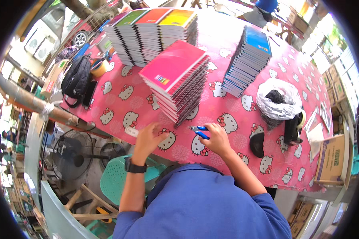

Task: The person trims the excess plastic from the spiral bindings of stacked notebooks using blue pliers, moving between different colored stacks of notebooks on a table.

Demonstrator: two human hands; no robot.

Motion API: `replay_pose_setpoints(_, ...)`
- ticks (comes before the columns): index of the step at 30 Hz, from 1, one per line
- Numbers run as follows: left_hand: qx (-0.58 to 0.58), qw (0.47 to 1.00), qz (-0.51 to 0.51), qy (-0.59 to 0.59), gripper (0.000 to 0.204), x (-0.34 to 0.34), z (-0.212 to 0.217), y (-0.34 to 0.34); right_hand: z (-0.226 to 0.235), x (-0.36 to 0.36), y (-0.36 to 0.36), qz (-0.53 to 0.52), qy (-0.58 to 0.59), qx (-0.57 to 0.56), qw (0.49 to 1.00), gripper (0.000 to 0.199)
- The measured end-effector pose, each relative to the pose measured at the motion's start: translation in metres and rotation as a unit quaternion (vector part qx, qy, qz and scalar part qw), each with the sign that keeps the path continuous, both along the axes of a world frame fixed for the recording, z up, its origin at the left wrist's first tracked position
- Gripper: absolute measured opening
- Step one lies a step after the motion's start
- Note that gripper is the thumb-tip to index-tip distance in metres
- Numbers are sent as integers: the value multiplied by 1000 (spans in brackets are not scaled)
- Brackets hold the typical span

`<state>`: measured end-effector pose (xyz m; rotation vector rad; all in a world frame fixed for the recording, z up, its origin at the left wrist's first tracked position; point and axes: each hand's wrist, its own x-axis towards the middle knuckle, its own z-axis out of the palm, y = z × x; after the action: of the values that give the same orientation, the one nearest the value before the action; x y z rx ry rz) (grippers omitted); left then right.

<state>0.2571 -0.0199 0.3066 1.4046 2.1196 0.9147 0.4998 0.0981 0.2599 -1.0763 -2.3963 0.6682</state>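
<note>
My right hand [218, 140] grips small pliers with blue handles [204, 135], their metal jaws pointing left just above the table. My left hand [150, 139] is held near the table's front edge with fingers apart and nothing in them; a dark watch is on that wrist. Straight ahead of both hands stands a tall stack of pink spiral notebooks [173, 65], its black coil bindings on the right side. Next to my left hand lies a small white paper slip [131, 131].
Stacks of green [130, 18], orange [152, 16] and yellow notebooks [177, 18] stand at the back; blue notebooks [256, 39] stand right of centre. A white plastic bag [278, 109] holds dark coils. A black bag [76, 79] lies at the left, a cardboard box [332, 161] at the right.
</note>
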Motion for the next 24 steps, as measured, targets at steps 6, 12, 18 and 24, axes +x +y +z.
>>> replay_pose_setpoints(6,75,995,35,62,33,43,-18,30,2,-27,9,5,-59,65,996,51)
replay_pose_setpoints(12,73,994,49,58,19,44,-37,39,3,-38,7,5,-91,119,989,44)
replay_pose_setpoints(18,80,995,27,61,21,36,-40,39,9,-37,9,2,-122,-11,992,32)
replay_pose_setpoints(24,98,994,40,-25,23,31,-50,36,0,-33,9,5,-48,158,986,34)
